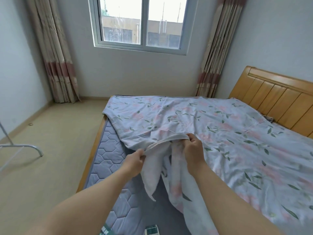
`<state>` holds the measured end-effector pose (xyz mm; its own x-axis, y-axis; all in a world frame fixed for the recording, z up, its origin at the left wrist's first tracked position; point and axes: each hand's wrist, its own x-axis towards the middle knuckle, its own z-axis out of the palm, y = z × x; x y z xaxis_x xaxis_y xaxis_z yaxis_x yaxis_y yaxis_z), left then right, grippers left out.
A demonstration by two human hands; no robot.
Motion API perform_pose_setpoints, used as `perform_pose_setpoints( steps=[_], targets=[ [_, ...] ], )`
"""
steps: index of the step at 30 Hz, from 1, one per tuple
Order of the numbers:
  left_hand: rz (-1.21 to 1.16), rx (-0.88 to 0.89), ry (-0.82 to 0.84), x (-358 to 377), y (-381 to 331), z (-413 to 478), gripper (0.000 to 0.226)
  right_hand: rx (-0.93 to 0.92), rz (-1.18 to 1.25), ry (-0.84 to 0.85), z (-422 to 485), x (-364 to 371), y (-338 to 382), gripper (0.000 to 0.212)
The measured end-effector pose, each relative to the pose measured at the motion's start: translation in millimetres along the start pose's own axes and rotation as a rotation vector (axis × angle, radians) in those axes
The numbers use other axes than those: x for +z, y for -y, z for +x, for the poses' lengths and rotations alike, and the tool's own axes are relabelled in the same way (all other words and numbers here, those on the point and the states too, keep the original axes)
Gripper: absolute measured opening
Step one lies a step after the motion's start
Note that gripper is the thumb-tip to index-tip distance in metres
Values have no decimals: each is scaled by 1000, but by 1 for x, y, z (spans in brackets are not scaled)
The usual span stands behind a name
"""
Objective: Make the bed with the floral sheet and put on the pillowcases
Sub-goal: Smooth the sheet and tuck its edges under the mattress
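**Both hands on the hem of the floral sheet**

At the far left we see a white metal rack (22, 146) standing on the beige floor (55, 150), with a patterned curtain (55, 65) hanging in the corner behind it. The window (142, 24) sits in the middle of the far wall.

Below it lies the grey quilted mattress (108, 150), uncovered along its near left side. Our left hand (135, 161) pinches the sheet's hem, fingers curled round the fabric. The hem runs taut from there up to our right hand (193, 148), which grips a bunched fold of the same edge.

The floral sheet (220, 133) is spread, wrinkled, over the rest of the mattress. Its near corner hangs loose below our hands.

Further right a second curtain (213, 65) hangs beside the wooden headboard (279, 99), which the sheet's far edge reaches.
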<state>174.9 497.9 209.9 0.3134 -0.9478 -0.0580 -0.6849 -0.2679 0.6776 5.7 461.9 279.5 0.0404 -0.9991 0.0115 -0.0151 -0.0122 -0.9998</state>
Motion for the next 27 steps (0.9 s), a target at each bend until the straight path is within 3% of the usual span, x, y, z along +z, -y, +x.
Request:
perform_pose_setpoints(
  steps=[2,4,7,9,12,16,17,18,20,22,25,27],
  targets=[
    [-136,-59,-145,-14,-3,8,16,-48,-146,-77,6,0,1,30],
    [-191,-25,-221,-26,-14,12,19,-71,-434,-93,6,0,-2,10],
    [-211,158,-170,-39,-34,12,21,-146,-870,119,-1,7,-3,71],
    [-183,274,-88,-41,-45,8,14,-177,-982,256,-4,19,-1,73],
    [-182,416,-44,-43,-53,-2,14,-136,-705,291,-4,30,-5,8],
    [122,383,-14,-51,-30,-1,11,-85,-348,97,-2,30,-5,31],
    [209,342,-16,-52,-22,0,4,-90,-308,59,-2,29,-3,30],
    [224,268,-50,-51,-13,0,12,-102,-291,53,-4,30,-1,28],
    [31,103,-153,-52,-3,4,20,-125,-270,76,-5,30,3,23],
    [-322,-21,-254,-56,-3,8,29,-108,-287,122,-5,30,1,22],
    [-876,-132,-260,-66,-16,11,40,-41,-384,245,-3,30,-12,26],
    [-1005,-118,-237,-73,-21,8,42,15,-423,331,-1,34,-23,28]
  ],
)
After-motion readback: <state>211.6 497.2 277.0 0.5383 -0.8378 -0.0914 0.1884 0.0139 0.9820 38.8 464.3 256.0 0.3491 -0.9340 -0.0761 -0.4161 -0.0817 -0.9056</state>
